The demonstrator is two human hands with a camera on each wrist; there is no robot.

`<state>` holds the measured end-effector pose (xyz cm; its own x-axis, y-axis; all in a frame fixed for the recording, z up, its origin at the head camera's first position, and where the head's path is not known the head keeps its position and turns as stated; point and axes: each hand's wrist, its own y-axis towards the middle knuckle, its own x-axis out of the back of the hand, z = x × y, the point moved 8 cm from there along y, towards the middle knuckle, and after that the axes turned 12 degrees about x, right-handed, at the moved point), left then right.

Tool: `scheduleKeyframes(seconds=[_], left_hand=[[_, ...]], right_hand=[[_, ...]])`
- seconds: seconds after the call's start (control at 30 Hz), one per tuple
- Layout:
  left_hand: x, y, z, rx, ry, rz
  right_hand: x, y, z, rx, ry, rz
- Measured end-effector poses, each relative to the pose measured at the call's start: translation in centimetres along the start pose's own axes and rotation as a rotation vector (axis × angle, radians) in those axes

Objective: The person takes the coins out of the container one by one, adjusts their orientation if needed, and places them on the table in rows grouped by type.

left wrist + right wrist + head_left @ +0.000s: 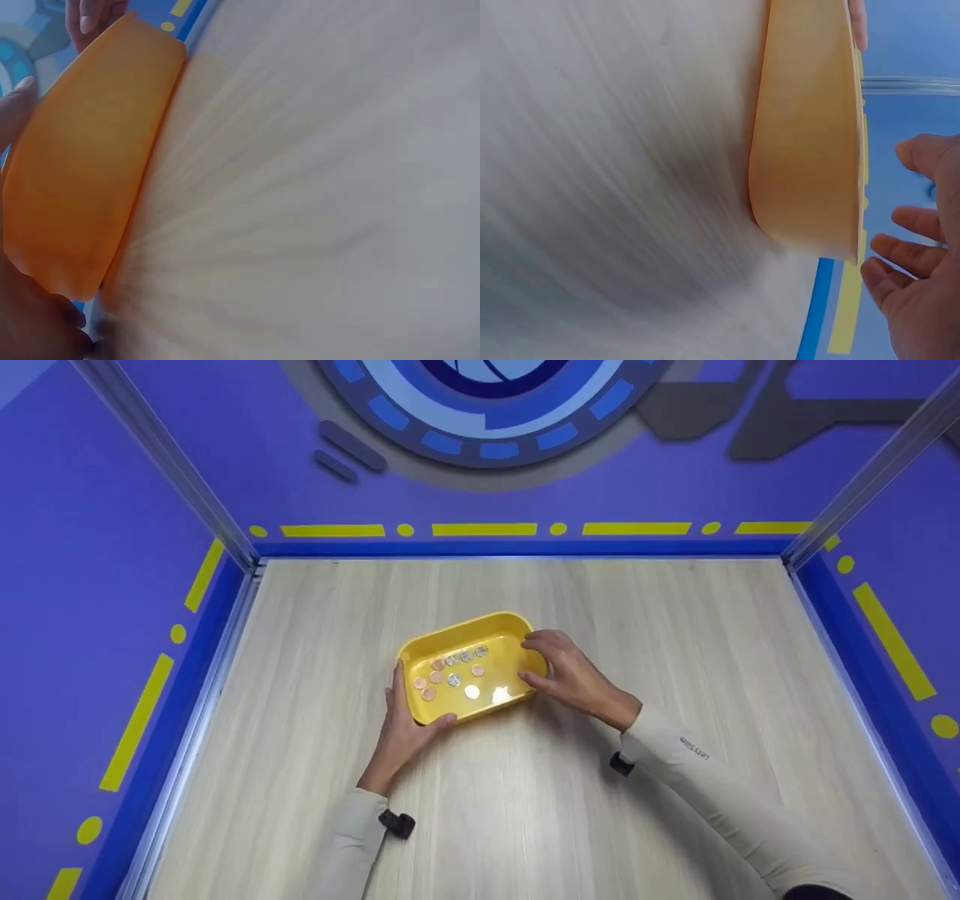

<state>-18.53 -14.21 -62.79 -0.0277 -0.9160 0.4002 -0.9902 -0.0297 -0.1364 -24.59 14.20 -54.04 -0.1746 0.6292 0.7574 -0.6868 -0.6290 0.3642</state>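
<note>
A yellow plastic tray (469,629) with rounded corners lies on the tabletop, its outer wall (90,150) filling much of the left wrist view. Inside it are several copper coins (436,677) and several silver coins (454,679), mostly towards the left half. My left hand (401,731) grips the tray's near left corner, thumb along the near rim and fingers at the left end. Over the right end hovers my right hand (574,671), its fingers spread and loosely bent. In the right wrist view these fingers (911,255) hold nothing and stand apart from the tray wall.
The light wood-grain table (525,810) reaches to blue-purple panels (480,502) at the back and both sides. Metal posts (180,472) stand at the back corners. Bright glare (500,694) spots the tray floor.
</note>
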Motion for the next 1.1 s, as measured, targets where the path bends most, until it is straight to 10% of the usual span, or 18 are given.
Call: scheduleKeyframes(seconds=[1.1], left_hand=[[-0.2, -0.1, 1.0, -0.012, -0.121, -0.046]], right_hand=[[-7.7, 6.0, 0.6, 0.094, 0.08, 0.382]])
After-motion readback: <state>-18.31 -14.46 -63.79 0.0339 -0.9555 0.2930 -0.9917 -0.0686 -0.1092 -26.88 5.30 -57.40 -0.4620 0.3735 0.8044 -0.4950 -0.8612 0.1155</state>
